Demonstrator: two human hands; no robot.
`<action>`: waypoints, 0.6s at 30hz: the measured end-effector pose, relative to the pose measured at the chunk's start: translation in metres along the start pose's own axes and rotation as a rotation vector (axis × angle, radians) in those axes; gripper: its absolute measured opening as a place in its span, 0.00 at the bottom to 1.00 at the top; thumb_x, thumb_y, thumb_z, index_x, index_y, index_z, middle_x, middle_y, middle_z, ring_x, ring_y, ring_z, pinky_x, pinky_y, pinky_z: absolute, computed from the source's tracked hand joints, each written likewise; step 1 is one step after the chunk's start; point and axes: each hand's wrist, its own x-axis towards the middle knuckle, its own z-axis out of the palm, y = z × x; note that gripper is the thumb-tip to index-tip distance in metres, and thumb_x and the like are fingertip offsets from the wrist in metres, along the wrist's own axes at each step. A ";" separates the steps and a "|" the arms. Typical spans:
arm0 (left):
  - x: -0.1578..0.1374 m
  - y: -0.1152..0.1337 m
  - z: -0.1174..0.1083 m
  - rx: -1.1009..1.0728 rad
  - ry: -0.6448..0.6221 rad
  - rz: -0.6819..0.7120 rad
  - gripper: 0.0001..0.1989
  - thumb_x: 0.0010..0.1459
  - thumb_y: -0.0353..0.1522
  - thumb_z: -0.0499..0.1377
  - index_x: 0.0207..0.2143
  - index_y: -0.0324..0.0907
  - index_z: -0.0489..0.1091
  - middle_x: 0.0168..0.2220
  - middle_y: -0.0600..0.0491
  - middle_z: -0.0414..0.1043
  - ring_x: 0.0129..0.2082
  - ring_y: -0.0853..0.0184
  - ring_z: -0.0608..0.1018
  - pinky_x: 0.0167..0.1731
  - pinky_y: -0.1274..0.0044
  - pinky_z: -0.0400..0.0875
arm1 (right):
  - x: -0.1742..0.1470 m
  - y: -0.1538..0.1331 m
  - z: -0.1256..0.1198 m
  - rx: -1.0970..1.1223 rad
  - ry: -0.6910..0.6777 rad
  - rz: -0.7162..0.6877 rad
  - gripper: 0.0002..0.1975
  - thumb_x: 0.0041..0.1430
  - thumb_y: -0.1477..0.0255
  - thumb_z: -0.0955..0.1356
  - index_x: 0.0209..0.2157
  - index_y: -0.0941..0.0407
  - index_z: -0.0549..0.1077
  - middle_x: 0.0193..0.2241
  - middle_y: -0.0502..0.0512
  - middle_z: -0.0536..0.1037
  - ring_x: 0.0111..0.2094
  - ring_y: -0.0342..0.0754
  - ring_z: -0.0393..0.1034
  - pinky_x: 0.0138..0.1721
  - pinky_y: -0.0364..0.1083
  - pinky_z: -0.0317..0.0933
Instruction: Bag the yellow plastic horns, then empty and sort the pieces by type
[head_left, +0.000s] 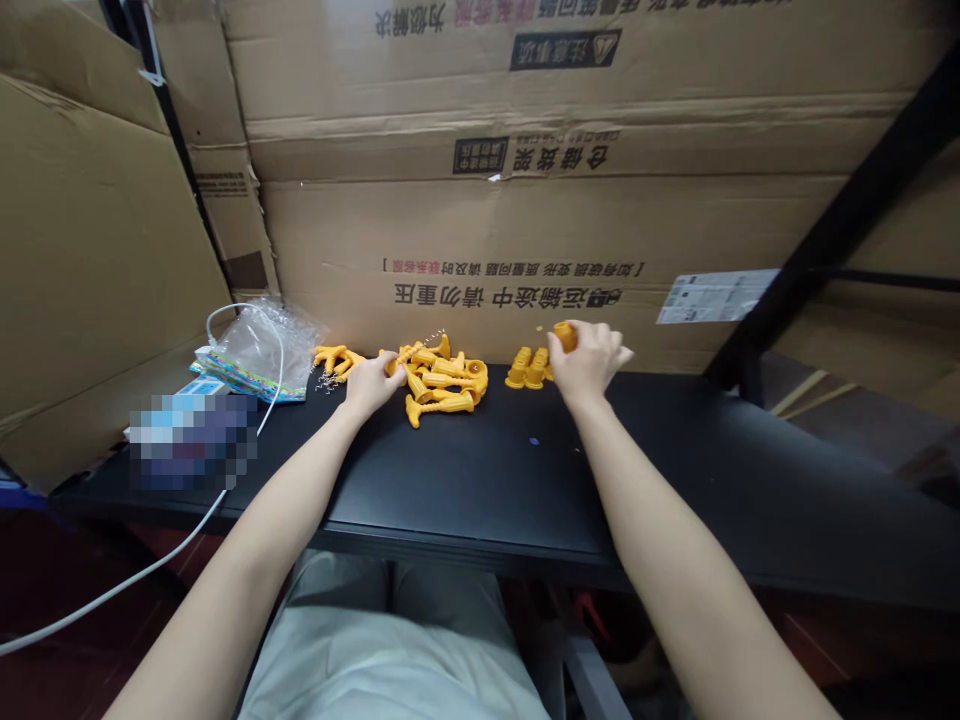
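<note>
My left hand (373, 384) is closed, its fingertips pinching a yellow corkscrew (409, 354) whose thin metal spiral points up and right. It is at the left edge of a pile of yellow plastic pieces (450, 378), some with ribbed shafts and bent ends. My right hand (589, 360) grips a yellow cup-shaped plastic piece (565, 336), held just above the tabletop near the cardboard. Beside that hand, several similar yellow cup-shaped pieces (534, 370) stand upright in short rows, partly hidden by it. Left of my left hand lie more yellow corkscrews (337, 360) with metal spirals.
Cardboard sheets (465, 220) wall off the back and left of the black table (465, 480). A clear plastic bag (259, 345) and a blurred-out package (193, 440) lie at left, with a white cable (187, 540) across them. A black metal post (817, 240) stands at right.
</note>
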 end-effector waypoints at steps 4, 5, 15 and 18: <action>0.004 -0.008 0.006 -0.028 0.028 -0.056 0.15 0.56 0.35 0.56 0.45 0.44 0.73 0.33 0.51 0.78 0.34 0.63 0.79 0.35 0.76 0.68 | 0.000 0.035 0.007 -0.009 -0.085 0.310 0.17 0.55 0.64 0.62 0.42 0.59 0.71 0.39 0.66 0.73 0.42 0.59 0.60 0.45 0.59 0.48; 0.005 -0.010 0.007 -0.041 0.034 -0.074 0.15 0.55 0.34 0.56 0.45 0.44 0.73 0.34 0.50 0.78 0.35 0.63 0.78 0.36 0.76 0.68 | -0.002 0.042 0.010 -0.017 -0.126 0.365 0.17 0.54 0.64 0.63 0.41 0.59 0.72 0.39 0.65 0.73 0.42 0.58 0.61 0.45 0.59 0.48; 0.016 -0.042 0.016 -0.317 0.176 -0.280 0.14 0.53 0.25 0.51 0.41 0.43 0.70 0.30 0.53 0.74 0.32 0.69 0.78 0.37 0.77 0.71 | -0.020 0.058 0.034 0.023 -0.548 0.559 0.10 0.50 0.72 0.67 0.36 0.55 0.75 0.42 0.60 0.77 0.47 0.57 0.67 0.48 0.56 0.55; 0.022 -0.053 0.021 -0.482 0.212 -0.344 0.18 0.52 0.23 0.50 0.45 0.42 0.68 0.35 0.52 0.73 0.34 0.71 0.78 0.38 0.78 0.72 | -0.020 0.056 0.033 -0.030 -0.589 0.509 0.09 0.51 0.74 0.66 0.34 0.56 0.77 0.43 0.62 0.77 0.48 0.57 0.67 0.48 0.56 0.56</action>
